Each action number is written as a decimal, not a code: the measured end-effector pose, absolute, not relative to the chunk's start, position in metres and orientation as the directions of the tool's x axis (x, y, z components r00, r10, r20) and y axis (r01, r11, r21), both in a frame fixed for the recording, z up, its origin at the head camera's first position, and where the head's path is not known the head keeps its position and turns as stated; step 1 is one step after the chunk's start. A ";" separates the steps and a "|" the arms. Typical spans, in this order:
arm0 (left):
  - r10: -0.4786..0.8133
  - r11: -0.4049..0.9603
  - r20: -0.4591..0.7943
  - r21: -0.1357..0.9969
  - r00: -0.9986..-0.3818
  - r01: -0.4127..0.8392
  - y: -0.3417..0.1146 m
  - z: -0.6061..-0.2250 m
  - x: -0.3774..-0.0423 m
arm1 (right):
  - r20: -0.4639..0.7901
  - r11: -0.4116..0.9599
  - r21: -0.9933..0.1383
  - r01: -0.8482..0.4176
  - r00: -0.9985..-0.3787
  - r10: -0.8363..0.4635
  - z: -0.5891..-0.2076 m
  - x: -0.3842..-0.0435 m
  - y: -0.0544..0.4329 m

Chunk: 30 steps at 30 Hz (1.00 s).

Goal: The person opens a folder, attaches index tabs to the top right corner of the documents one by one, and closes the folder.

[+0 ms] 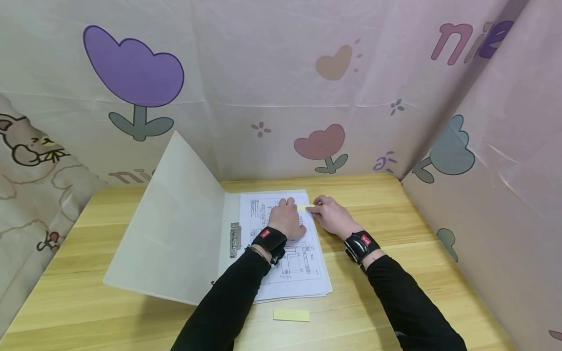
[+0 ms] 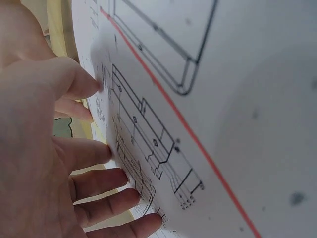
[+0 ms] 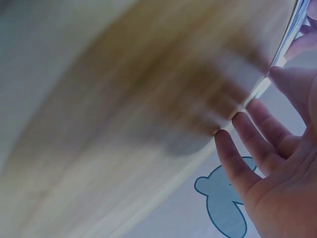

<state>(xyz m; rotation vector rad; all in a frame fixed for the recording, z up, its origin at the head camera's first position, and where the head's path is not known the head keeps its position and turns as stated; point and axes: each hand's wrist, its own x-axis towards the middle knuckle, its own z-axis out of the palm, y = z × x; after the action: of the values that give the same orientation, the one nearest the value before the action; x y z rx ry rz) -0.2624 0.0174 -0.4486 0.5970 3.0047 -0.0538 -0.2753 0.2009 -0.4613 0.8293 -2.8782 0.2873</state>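
Note:
A stack of printed technical drawings (image 1: 300,278) lies in an opened white folder with a metal clip (image 1: 235,240). My left hand (image 1: 286,220) rests on the top sheet, fingers extended and fingertips against the paper beside a yellow sticky note (image 1: 303,207). That note lies at the sheet's upper right edge. My right hand (image 1: 334,217) is at the same edge, with the note's outer end between thumb and index finger. In the right wrist view its other fingertips (image 3: 223,136) come down at the wood surface. A red line crosses the drawing in the left wrist view.
A second yellow sticky note (image 1: 291,315) lies on the wooden table (image 1: 364,312) in front of the folder. The folder's white cover (image 1: 175,229) stands tilted up at the left. A patterned cloth (image 1: 246,58) hangs behind and at the sides.

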 end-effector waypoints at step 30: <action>0.331 0.943 -0.034 0.044 -0.943 0.330 0.022 -0.457 -0.257 | 0.152 0.842 -0.144 -0.520 -0.852 -0.501 -0.460 -0.273 0.202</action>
<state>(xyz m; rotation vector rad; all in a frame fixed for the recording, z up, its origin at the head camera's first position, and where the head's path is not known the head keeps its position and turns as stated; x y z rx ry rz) -0.2570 0.0217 -0.4569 0.5203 3.0557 0.0586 -0.2734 0.2022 -0.4596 0.8094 -2.9105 0.2746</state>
